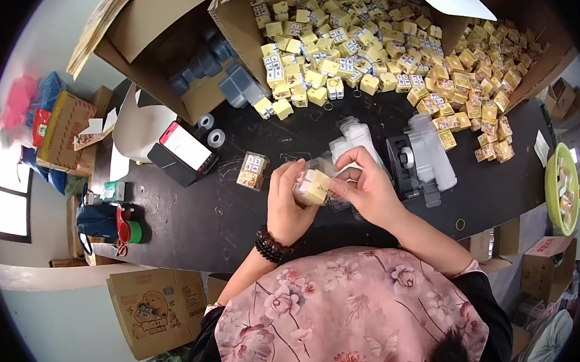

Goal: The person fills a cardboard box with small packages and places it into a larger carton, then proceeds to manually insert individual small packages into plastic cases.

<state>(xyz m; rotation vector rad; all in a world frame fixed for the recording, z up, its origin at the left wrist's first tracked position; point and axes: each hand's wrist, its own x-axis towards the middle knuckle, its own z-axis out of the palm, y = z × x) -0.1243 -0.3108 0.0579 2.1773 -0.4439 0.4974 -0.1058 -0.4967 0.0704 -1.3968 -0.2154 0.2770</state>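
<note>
My left hand (286,206) is wrapped around a small yellow box (315,186) over the middle of the black table. Clear plastic (321,166) shows around the upper side of that box. From the right, my right hand (372,192) has its thumb and forefinger pinched together at the box's right edge, where the plastic is. What exactly sits between these fingertips is hidden. Left of my hands stands a packed clear box (253,170) with a printed white panel and orange-brown pattern.
Open cartons at the back spill many small yellow boxes (336,65) onto the table (173,221). Flat clear plastic cases (354,137) and a black tape dispenser (403,164) lie right of my hands. A phone (187,147), tape rolls (216,138) and red scissors (122,247) are at left.
</note>
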